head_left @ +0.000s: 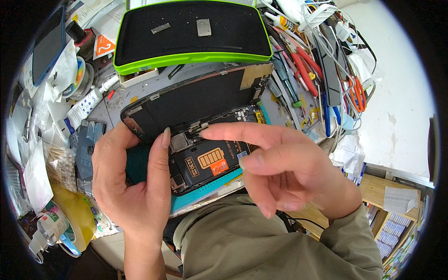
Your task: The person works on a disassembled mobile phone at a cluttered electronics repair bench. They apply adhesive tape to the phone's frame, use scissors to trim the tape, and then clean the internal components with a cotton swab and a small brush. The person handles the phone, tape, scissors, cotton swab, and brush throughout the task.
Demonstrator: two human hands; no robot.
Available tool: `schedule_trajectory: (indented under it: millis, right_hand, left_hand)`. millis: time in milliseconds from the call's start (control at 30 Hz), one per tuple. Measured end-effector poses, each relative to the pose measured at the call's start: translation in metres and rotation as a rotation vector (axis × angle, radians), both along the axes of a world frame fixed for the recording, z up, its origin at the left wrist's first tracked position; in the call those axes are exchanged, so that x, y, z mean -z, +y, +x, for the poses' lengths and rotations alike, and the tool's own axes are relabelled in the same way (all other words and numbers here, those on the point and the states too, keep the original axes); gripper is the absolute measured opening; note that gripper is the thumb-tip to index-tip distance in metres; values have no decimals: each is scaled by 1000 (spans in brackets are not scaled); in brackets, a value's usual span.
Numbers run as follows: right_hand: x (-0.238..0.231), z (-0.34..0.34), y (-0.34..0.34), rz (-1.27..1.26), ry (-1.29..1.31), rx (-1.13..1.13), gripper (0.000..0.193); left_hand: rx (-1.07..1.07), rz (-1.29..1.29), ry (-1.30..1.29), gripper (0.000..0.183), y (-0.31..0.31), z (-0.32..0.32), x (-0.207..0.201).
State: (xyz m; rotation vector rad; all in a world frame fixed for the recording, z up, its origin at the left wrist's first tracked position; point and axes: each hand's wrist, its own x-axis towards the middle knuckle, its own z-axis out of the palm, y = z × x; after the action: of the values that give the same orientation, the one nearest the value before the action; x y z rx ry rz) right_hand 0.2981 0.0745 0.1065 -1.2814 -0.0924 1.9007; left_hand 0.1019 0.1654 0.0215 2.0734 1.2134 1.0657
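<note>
Head view: opened phone (205, 158) near the bench's front edge, its lifted screen (196, 98) hinged back toward the green-rimmed tray (191, 58). Left hand (135, 182) clamped on the phone's left side, thumb by the connectors. Right hand (284, 163) holds nothing, forefinger pressing there. Risk: the screen tipping further and tearing its flex cables; a slipping finger damaging connectors.

Opened phone (205, 158) was black inside, with a black battery (212, 161) carrying an orange battery symbol and a small orange-red sticker; lifted screen panel (196, 98) was black with a tan patch at one corner. Pad (191, 35) behind was black with a lime-green rim and two grey metal plates on it, mat edge (205, 193) under the phone was teal. Pliers (303, 63) had red handles, cutters (357, 91) orange ones, cables (326, 28) white, sleeve (280, 247) olive-grey
</note>
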Motion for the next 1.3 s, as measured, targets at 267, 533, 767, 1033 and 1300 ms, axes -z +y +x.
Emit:
schedule_trajectory:
  millis: [267, 533, 767, 1033, 1300]
  right_hand:
    - [7, -1, -37, 139, 56, -9, 68]
    - [32, -12, -52, 249, 185, 55, 69]
    - [38, -16, -54, 310, 220, 74, 71]
    - [38, -13, -58, 346, 173, 74, 74]
    - [31, -11, -71, 416, 21, 270, 77]
  left_hand:
    - [44, -137, -81, 26, 6, -9, 2]
    - [360, -100, 129, 27, 26, 0, -33]
    - [527, -62, 197, 20, 37, 0, -38]
    - [514, -122, 104, 22, 34, -6, -29]
    - [504, -108, 103, 22, 33, -6, -28]
